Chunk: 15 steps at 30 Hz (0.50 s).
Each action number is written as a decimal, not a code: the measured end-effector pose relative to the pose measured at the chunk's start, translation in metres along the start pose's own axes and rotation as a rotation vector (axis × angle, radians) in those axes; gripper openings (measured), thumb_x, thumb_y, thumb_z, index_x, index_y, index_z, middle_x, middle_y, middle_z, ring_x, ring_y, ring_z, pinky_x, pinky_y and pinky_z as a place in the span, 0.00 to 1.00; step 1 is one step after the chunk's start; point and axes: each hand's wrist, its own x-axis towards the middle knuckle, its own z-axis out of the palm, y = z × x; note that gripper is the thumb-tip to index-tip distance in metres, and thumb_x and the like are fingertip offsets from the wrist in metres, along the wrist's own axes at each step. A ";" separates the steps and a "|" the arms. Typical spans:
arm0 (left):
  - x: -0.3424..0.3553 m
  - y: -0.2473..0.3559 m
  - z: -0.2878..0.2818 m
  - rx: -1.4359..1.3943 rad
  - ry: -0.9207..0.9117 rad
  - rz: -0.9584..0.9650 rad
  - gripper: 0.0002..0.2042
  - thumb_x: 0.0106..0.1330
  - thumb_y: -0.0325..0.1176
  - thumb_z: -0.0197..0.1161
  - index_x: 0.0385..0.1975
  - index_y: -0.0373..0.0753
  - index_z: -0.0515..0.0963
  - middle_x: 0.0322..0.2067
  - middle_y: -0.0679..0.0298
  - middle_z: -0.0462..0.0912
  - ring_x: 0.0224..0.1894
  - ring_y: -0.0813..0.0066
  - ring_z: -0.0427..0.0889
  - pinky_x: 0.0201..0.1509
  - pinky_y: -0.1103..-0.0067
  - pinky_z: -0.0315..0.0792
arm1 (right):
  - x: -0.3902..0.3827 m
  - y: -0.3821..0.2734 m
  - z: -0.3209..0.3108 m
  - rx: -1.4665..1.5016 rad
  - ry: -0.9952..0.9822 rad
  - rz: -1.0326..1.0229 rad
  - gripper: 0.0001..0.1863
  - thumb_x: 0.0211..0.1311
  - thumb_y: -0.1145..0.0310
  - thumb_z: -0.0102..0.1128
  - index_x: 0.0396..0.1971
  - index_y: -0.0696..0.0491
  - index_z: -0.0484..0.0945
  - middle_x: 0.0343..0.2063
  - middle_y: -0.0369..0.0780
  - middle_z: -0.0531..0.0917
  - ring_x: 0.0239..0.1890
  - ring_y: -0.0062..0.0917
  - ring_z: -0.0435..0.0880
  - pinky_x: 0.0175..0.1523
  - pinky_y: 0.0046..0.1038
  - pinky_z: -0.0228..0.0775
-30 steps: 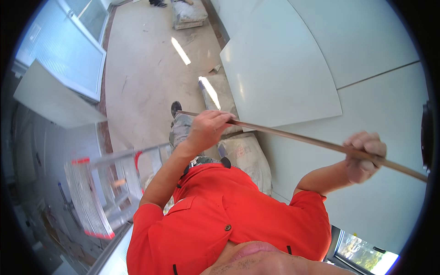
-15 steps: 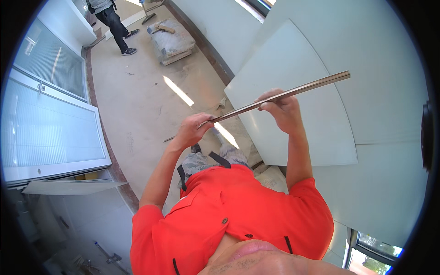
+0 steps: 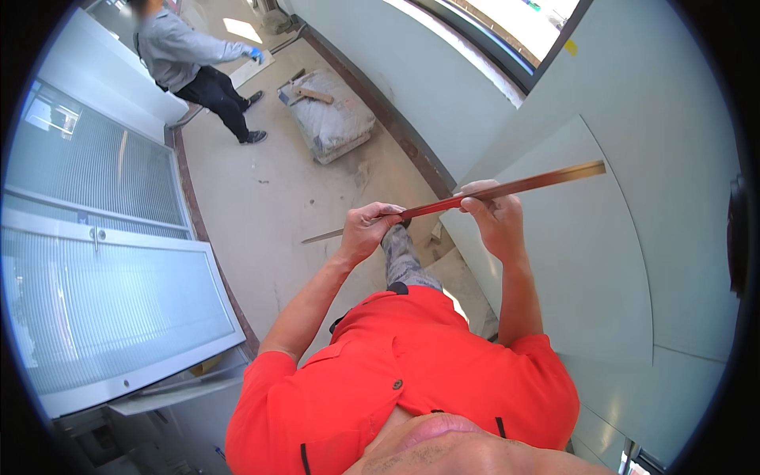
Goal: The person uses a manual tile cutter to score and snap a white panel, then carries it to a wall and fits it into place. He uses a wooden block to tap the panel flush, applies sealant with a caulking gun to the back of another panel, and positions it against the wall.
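Observation:
A long, thin, shiny metal strip [image 3: 554, 176] lies slantwise across the middle of the view, its right end raised and its left end reaching out over the floor. My left hand [image 3: 368, 229] is closed on the strip left of its middle, thumb and fingers around it. My right hand [image 3: 491, 218] grips it farther right, fingers over the top and thumb against it. My leg in grey patterned trousers [image 3: 402, 257] shows below the strip.
A co-worker [image 3: 186, 59] in a grey top stands upper left. Stacked bags [image 3: 332, 119] with tools on them lie on the floor [image 3: 253, 206]. Left are glazed doors [image 3: 111, 301]; right, pale panels [image 3: 570, 269] against the wall beneath a window [image 3: 538, 28].
My view has swung toward the co-worker, who now shows nearly whole with a gloved hand out. Since the earliest frame my right hand and the strip's right end have moved inward and up.

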 end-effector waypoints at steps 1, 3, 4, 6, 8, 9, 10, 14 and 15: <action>0.030 -0.003 -0.002 -0.029 -0.032 0.007 0.06 0.71 0.16 0.67 0.44 0.30 0.88 0.42 0.61 0.94 0.45 0.79 0.88 0.54 0.79 0.83 | 0.023 0.003 -0.002 -0.031 0.007 -0.042 0.08 0.68 0.75 0.73 0.45 0.59 0.86 0.32 0.36 0.88 0.32 0.17 0.83 0.38 0.22 0.75; 0.094 0.001 -0.003 -0.070 -0.086 0.020 0.06 0.71 0.17 0.67 0.43 0.30 0.87 0.44 0.61 0.93 0.47 0.79 0.88 0.56 0.78 0.83 | 0.066 0.006 -0.011 -0.054 0.062 -0.110 0.07 0.68 0.76 0.73 0.44 0.59 0.86 0.32 0.36 0.87 0.32 0.16 0.82 0.38 0.22 0.73; 0.128 0.006 -0.005 -0.073 -0.172 0.030 0.06 0.73 0.15 0.65 0.43 0.31 0.84 0.48 0.58 0.92 0.52 0.75 0.88 0.60 0.75 0.82 | 0.087 0.000 -0.016 -0.057 0.100 -0.126 0.07 0.68 0.77 0.73 0.44 0.59 0.86 0.31 0.35 0.87 0.32 0.16 0.81 0.38 0.22 0.73; 0.197 0.029 -0.004 -0.026 -0.250 0.139 0.06 0.73 0.15 0.64 0.42 0.32 0.82 0.48 0.57 0.91 0.51 0.74 0.88 0.60 0.75 0.82 | 0.119 -0.004 -0.030 -0.105 0.193 -0.112 0.07 0.68 0.77 0.73 0.44 0.59 0.86 0.32 0.35 0.87 0.32 0.16 0.80 0.38 0.21 0.72; 0.264 0.052 -0.009 -0.014 -0.291 0.272 0.07 0.72 0.13 0.63 0.41 0.34 0.79 0.46 0.56 0.91 0.48 0.72 0.88 0.57 0.75 0.82 | 0.147 -0.001 -0.045 -0.192 0.305 -0.067 0.08 0.69 0.76 0.73 0.44 0.59 0.86 0.34 0.36 0.87 0.33 0.15 0.80 0.39 0.20 0.71; 0.297 0.069 -0.016 0.079 -0.287 0.397 0.08 0.72 0.13 0.63 0.41 0.35 0.79 0.46 0.56 0.90 0.47 0.72 0.88 0.55 0.75 0.82 | 0.163 0.002 -0.054 -0.157 0.345 -0.110 0.08 0.69 0.75 0.73 0.45 0.58 0.86 0.34 0.36 0.87 0.34 0.15 0.79 0.39 0.20 0.71; 0.328 0.085 -0.027 0.173 -0.277 0.518 0.08 0.71 0.12 0.62 0.40 0.35 0.78 0.45 0.56 0.90 0.46 0.72 0.88 0.53 0.75 0.82 | 0.180 0.008 -0.060 -0.119 0.380 -0.151 0.08 0.70 0.74 0.73 0.45 0.58 0.86 0.35 0.36 0.87 0.34 0.15 0.79 0.40 0.20 0.70; 0.433 0.140 -0.052 0.430 -0.232 1.003 0.11 0.65 0.12 0.65 0.38 0.37 0.76 0.42 0.56 0.89 0.40 0.64 0.88 0.45 0.71 0.81 | 0.228 0.055 -0.062 -0.165 0.431 -0.150 0.07 0.74 0.71 0.69 0.45 0.58 0.85 0.37 0.37 0.87 0.40 0.22 0.83 0.47 0.25 0.74; 0.458 0.146 -0.057 0.479 -0.224 1.113 0.11 0.64 0.12 0.66 0.37 0.37 0.76 0.42 0.56 0.89 0.39 0.62 0.88 0.45 0.71 0.80 | 0.238 0.067 -0.061 -0.210 0.437 -0.162 0.06 0.74 0.72 0.68 0.45 0.58 0.85 0.37 0.38 0.86 0.41 0.23 0.84 0.48 0.26 0.75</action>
